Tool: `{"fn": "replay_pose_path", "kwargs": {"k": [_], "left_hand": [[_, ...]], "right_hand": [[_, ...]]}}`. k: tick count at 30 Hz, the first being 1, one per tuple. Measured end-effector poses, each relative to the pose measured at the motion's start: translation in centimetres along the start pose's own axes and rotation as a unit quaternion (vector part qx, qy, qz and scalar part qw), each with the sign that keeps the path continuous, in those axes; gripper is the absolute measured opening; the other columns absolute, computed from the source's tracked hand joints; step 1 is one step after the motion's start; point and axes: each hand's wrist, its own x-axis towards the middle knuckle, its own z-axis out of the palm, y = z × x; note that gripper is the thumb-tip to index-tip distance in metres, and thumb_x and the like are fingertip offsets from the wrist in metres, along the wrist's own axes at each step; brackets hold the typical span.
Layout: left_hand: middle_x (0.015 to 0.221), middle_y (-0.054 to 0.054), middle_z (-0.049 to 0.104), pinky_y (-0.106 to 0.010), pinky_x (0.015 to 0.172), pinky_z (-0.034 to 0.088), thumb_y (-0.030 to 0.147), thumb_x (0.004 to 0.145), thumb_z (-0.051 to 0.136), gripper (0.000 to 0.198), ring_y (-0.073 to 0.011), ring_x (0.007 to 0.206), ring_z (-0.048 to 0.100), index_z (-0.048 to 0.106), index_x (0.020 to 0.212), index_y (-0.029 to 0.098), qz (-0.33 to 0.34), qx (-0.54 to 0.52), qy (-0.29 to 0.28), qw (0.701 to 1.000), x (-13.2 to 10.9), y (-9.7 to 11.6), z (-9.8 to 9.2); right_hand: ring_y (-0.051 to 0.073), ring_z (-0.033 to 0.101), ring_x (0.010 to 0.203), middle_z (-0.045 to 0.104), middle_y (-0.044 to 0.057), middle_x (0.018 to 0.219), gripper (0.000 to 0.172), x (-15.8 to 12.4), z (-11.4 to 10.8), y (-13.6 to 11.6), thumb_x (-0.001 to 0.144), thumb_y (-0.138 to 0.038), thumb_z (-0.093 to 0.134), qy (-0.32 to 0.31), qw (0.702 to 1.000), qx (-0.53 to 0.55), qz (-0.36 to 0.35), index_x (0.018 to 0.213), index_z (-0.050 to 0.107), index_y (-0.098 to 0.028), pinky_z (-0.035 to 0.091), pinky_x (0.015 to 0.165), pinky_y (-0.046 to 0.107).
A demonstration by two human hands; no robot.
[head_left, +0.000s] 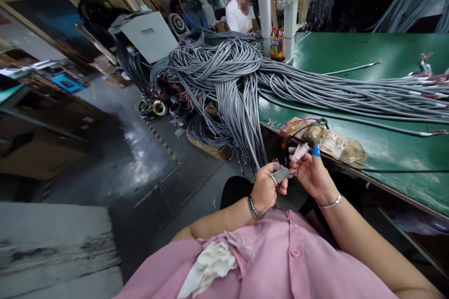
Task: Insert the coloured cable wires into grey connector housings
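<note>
My left hand is closed around a grey cable end, from which thin coloured wires fan out. Close on its right, my right hand has its fingers bent at the tips of those wires, with a blue cover on one raised digit. Some light pinkish wrapping shows at other fingers of that hand. Exactly what the right fingertips pinch is too small to tell. Both hands are in front of the table edge, above my lap.
Grey cables lie bundled over the green table and hang off its left end. A taped wooden block with red and black wires rests at the near edge. Beyond a white post sits a person.
</note>
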Motion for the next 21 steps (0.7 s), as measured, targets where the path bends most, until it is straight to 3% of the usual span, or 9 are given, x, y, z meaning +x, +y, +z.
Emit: {"fn": "replay_pose_path", "kwargs": {"k": [5, 11, 17, 21], "left_hand": [[0.049, 0.003, 0.055, -0.018, 0.036, 0.034, 0.033, 0.076, 0.065, 0.022, -0.0066, 0.037, 0.045, 0.055, 0.069, 0.015, 0.035, -0.015, 0.013, 0.999, -0.1, 0.2, 0.3], [0.05, 0.003, 0.055, -0.018, 0.037, 0.034, 0.034, 0.077, 0.066, 0.023, -0.0061, 0.038, 0.044, 0.055, 0.07, 0.015, 0.027, -0.023, 0.019, 0.999, 0.3, 0.4, 0.7], [0.051, 0.003, 0.056, -0.017, 0.037, 0.034, 0.032, 0.078, 0.066, 0.022, -0.0058, 0.038, 0.044, 0.054, 0.07, 0.015, 0.026, -0.025, 0.019, 0.999, 0.7, 0.1, 0.8], [0.051, 0.003, 0.056, -0.017, 0.037, 0.035, 0.031, 0.077, 0.066, 0.021, -0.006, 0.037, 0.044, 0.055, 0.071, 0.015, 0.025, -0.018, 0.022, 0.999, 1.0, -0.2, 0.8]], "right_hand": [[0.012, 0.053, 0.063, 0.063, 0.001, 0.075, 0.026, 0.1, -0.2, -0.1, 0.081, -0.046, 0.067, 0.025, 0.998, -0.038, -0.039, 0.084, 0.069, -0.021, 0.046, 0.06, 0.025], [0.011, 0.049, 0.061, 0.06, 0.001, 0.069, 0.03, 0.0, -0.6, 0.7, 0.086, -0.047, 0.062, 0.117, 0.963, -0.155, -0.185, 0.075, 0.068, -0.019, 0.042, 0.059, 0.024], [0.014, 0.055, 0.065, 0.064, 0.002, 0.075, 0.04, 0.7, -0.2, 0.6, 0.078, -0.059, 0.065, 0.05, 0.995, -0.051, -0.072, 0.083, 0.069, -0.02, 0.047, 0.06, 0.027], [0.013, 0.055, 0.064, 0.064, 0.001, 0.072, 0.035, 1.1, 0.2, 0.5, 0.074, -0.054, 0.073, 0.07, 0.993, -0.005, -0.095, 0.074, 0.068, -0.019, 0.048, 0.061, 0.026]]}}
